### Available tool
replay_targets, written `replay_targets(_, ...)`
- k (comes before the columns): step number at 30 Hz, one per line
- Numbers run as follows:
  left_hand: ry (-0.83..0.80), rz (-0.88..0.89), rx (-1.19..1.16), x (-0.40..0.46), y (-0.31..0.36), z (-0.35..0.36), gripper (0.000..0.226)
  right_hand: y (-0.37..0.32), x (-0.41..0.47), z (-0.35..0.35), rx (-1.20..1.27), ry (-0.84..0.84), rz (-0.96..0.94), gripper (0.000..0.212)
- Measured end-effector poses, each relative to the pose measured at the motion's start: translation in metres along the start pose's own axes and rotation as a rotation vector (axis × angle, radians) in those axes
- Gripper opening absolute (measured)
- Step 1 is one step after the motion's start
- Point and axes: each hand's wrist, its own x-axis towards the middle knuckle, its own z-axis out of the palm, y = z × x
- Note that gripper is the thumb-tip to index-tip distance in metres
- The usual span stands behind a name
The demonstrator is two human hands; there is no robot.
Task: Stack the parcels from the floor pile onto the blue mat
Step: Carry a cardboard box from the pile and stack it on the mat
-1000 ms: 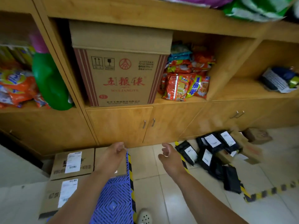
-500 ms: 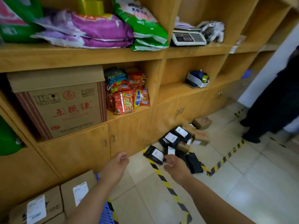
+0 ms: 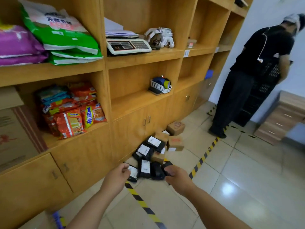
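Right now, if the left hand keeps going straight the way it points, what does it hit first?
Probably the nearest black parcel with a white label, at the near edge of the floor pile. The left hand points forward at it, fingers loosely curled and empty. Depth is unclear from one view, so the gap can't be judged.

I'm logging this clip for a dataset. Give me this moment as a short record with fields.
setting: storeroom, wooden shelving, tiled floor
pile: black bags and brown boxes on the floor by the cabinets
left hand: fingers loosely curled, holds nothing
right hand: reaching at the pile's near edge, grip unclear
blue mat: bottom-left corner, mostly out of frame
bystander: standing at right
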Motion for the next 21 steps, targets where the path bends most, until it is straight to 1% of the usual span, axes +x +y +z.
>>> replay_targets(3, -0.030, 0.014, 0.023, 0.028, 0.042, 0.051, 0.027, 0.044, 0.027, -0.053, -0.009, 0.005, -0.009, 0.041)
replay_targets(9, -0.062, 0.019, 0.005, 0.081, 0.110, 0.138, 0.035, 0.114, 0.075, -0.144, -0.043, 0.013, 0.006, 0.038)
replay_targets(15, -0.095, -0.015, 0.014, 0.132, 0.144, 0.192, 0.037, 0.157, 0.133, -0.194, -0.040, 0.007, 0.022, 0.039)
replay_targets(19, -0.129, -0.012, 0.011, 0.181, 0.166, 0.217, 0.036, 0.173, 0.181, -0.218, -0.033, 0.013, 0.032, 0.037)
replay_targets(21, -0.137, -0.015, -0.009, 0.212, 0.176, 0.227, 0.039, 0.176, 0.208, -0.231, -0.025, 0.018, 0.032, 0.036)
